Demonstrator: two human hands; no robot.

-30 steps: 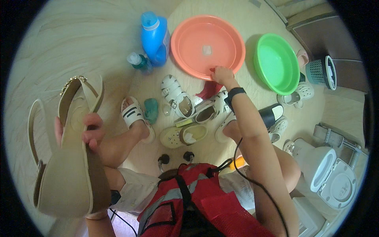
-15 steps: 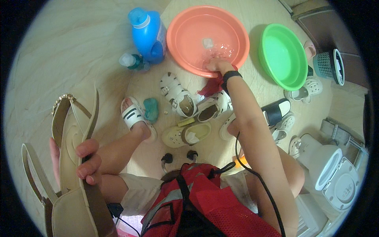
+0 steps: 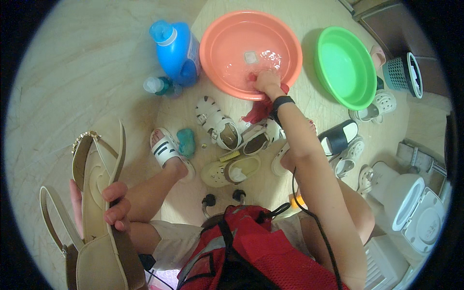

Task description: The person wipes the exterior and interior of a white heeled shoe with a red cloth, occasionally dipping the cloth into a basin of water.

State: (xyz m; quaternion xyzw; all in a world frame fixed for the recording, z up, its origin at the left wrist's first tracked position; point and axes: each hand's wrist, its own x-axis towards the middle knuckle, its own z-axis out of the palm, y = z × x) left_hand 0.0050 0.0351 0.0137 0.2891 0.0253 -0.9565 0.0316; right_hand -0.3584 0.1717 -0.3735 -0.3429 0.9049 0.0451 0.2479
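My left hand [image 3: 117,205] is closed around a beige sandal [image 3: 94,191], held up at the left with its sole side-on and a beaded strap at the far end. Its ankle strap hangs loose beside it. My right hand [image 3: 267,82] is down in the near side of an orange basin [image 3: 207,67] that holds water. Those fingers grip a wet red cloth [image 3: 259,111], which drapes over the basin's near rim toward the floor. A pale square [image 3: 250,57] lies in the basin; I cannot make out its kind.
A blue jug [image 3: 178,55] and a small teal bottle [image 3: 159,86] stand left of the basin. To its right is a green basin [image 3: 340,67]. White shoes [image 3: 220,123], a cream clog [image 3: 217,173], a yellow brush [image 3: 229,156] and a teal lump [image 3: 186,142] lie between my feet.
My right hand has shifted slightly within the basin, and red cloth now shows at its fingertips. The sandal stays in my left hand, a little further right in view.
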